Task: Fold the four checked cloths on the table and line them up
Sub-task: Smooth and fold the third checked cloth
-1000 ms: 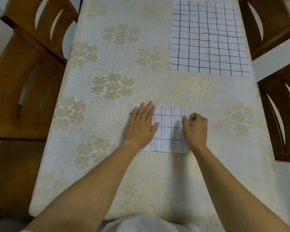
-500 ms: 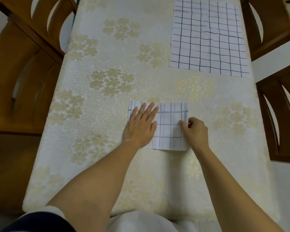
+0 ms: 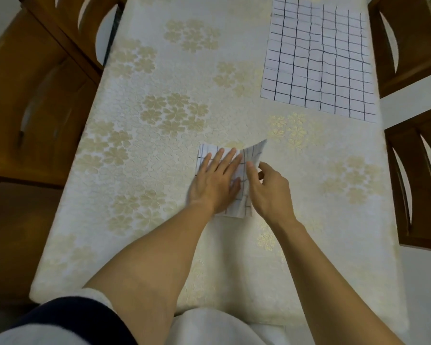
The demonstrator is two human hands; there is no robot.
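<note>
— Cream tablecloth (image 3: 159, 100) with gold flowers fills my feed, wooden chairs (image 3: 35, 95) at both sides. What do you need?

— The grip first.

— My left hand (image 3: 215, 184) lies flat, fingers straight and together, pressing the folded cloth (image 3: 244, 155) down. My right hand (image 3: 269, 190) pinches its right edge between thumb and forefinger; the other fingers are loosely curled.

— And the cloth itself?

— White with thin dark checks, at the middle of the table, near side. The right part is lifted off the table and its raised corner points far and right. The left part lies flat, its edges roughly square to the table. The hands cover too much for me to tell the long axis.

— Anything else?

— A spread checked cloth (image 3: 319, 61) lies flat at the far right, well apart.
</note>
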